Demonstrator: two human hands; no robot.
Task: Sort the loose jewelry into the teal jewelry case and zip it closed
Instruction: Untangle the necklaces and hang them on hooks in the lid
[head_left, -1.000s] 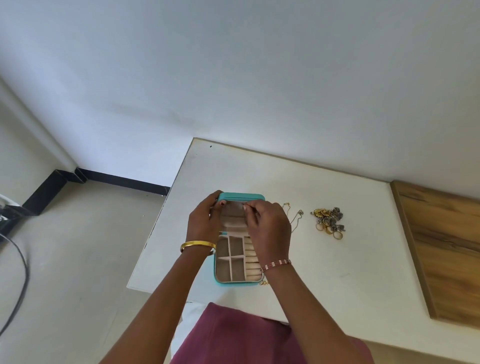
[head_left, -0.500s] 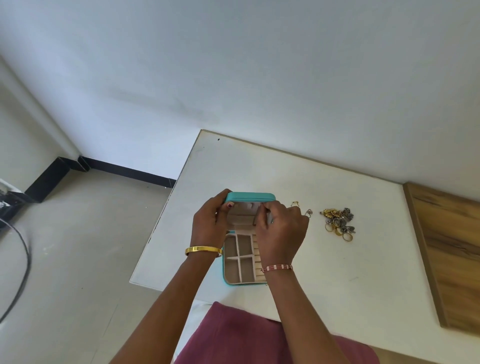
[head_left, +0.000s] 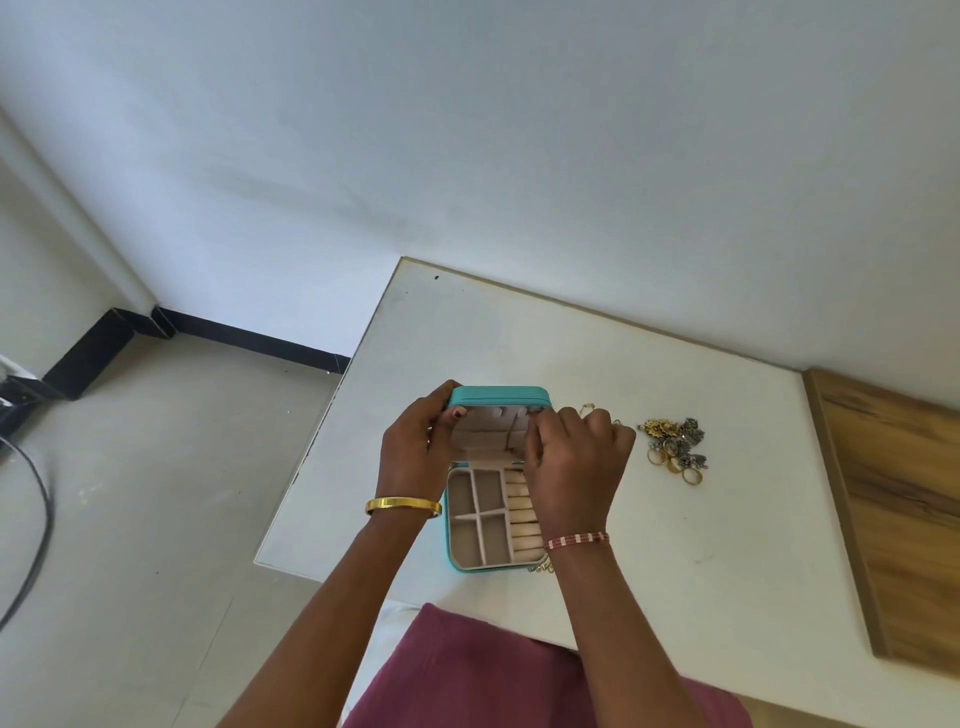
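Note:
The teal jewelry case (head_left: 497, 396) stands open on the white table (head_left: 701, 561), its lid upright and its beige divided tray (head_left: 488, 525) lying flat. My left hand (head_left: 413, 447) grips the lid's left edge, thumb on the inner lining. My right hand (head_left: 576, 467) is curled at the upper right of the lid's inside and pinches a thin chain (head_left: 511, 434) that hangs down the lining. A pile of loose gold and silver jewelry (head_left: 674, 449) lies to the right of the case. Another thin chain (head_left: 588, 408) shows just beyond my right knuckles.
A wooden board (head_left: 893, 519) lies along the table's right side. The table's left edge (head_left: 311, 452) drops to the floor, where a dark cable (head_left: 36, 525) runs. A small gold piece (head_left: 540, 567) sits at the case's near right corner. The wall stands behind the table.
My right hand has shifted from the middle of the lid's inside toward its upper right corner. My left hand keeps its hold on the lid.

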